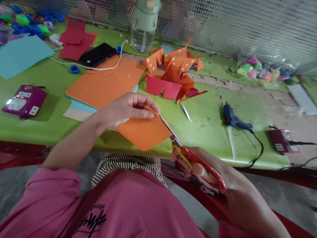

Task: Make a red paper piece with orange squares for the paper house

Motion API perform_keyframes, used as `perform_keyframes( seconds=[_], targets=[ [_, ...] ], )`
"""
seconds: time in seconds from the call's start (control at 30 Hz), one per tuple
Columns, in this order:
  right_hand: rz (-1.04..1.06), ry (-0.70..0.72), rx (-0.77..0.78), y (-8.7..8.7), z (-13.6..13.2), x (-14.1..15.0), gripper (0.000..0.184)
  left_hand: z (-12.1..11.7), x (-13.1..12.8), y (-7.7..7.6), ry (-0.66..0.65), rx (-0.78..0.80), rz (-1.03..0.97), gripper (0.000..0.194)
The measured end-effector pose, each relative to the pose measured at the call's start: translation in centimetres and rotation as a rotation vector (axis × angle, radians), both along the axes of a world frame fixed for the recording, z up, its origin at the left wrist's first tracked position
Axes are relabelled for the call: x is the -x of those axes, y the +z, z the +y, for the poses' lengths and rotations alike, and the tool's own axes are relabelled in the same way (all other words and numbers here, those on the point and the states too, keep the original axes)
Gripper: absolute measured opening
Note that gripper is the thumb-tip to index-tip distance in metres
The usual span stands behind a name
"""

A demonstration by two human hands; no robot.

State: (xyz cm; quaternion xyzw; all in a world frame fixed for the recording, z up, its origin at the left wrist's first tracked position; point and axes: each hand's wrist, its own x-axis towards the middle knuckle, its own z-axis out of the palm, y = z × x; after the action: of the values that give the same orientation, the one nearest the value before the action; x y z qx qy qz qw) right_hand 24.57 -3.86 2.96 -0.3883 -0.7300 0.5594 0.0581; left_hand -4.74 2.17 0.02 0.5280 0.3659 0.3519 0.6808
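Note:
Between thumb and fingers, my left hand (135,107) pinches a piece of orange paper (146,132) over the table's front edge. My right hand (195,165) is wrapped round the handles of a pair of scissors (204,163), red and yellow. Their blades reach up and left along the right edge of the orange paper, close to my left fingertips. Under my left wrist lies a stack of larger orange sheets (106,82), with blue and pale sheets showing beneath. Behind my hands sit folded orange and red paper pieces (170,76), some cut and some dotted.
A blue glue gun (235,119) with a cord lies at right, near a purple power socket (282,140). Another purple socket box (24,100) is at left. A water bottle (145,26), a black phone (97,54) and a white cable (99,68) are at the back.

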Motion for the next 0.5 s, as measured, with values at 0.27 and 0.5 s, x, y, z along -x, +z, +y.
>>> perform_keyframes(
  seconds=[0.27, 0.5],
  targets=[
    [0.008, 0.005, 0.015, 0.20, 0.42, 0.17, 0.048, 0.34, 0.04, -0.18, -0.043, 0.013, 0.035, 0.017],
    [0.023, -0.008, -0.005, -0.61, 0.07, -0.65, 0.047, 0.13, 0.34, 0.14, -0.073, -0.048, 0.052, 0.020]
  ],
)
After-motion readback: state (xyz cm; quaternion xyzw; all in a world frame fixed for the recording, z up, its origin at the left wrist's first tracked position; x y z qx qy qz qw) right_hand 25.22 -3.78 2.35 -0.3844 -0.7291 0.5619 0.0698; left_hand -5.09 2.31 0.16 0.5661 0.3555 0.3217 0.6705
